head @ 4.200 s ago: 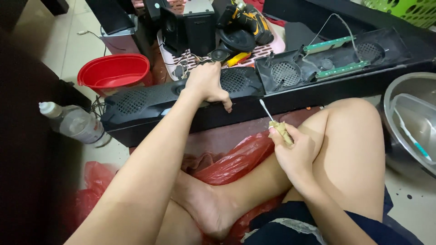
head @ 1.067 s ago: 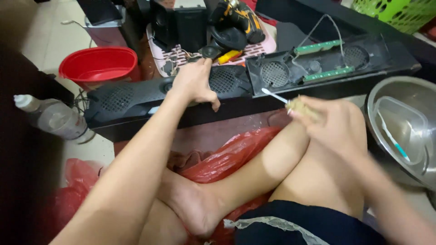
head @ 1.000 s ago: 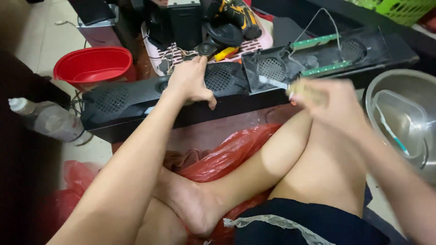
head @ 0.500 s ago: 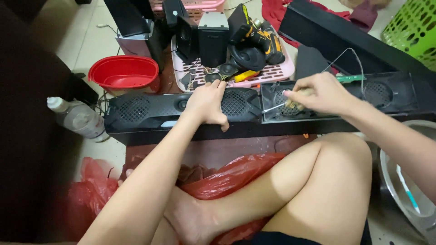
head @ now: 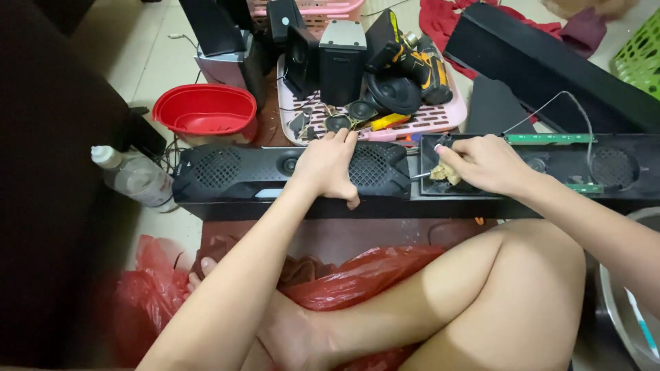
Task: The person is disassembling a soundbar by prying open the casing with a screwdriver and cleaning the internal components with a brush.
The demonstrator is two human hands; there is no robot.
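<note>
A long black soundbar [head: 234, 175] lies across the floor in front of me, its right part opened so the inside shows. My left hand [head: 330, 165] rests flat on its grille near the middle, pressing down. My right hand [head: 481, 163] is closed around a screwdriver with a pale handle [head: 443, 173], its shaft pointing left into the opened section. A green circuit board [head: 550, 139] with thin wires lies on the right part of the soundbar.
A red plastic basin [head: 206, 110] sits at the back left. A pink tray [head: 440, 118] holds small black speakers and a yellow-and-black drill [head: 412, 55]. A plastic bottle [head: 134, 177] stands at the left, a red bag [head: 357, 275] under my legs, a steel bowl [head: 619, 316] at the right.
My right hand has lifted from my knee and carried the screwdriver up to the opened right section of the soundbar. My left hand stays on the grille. The camera has tilted forward.
</note>
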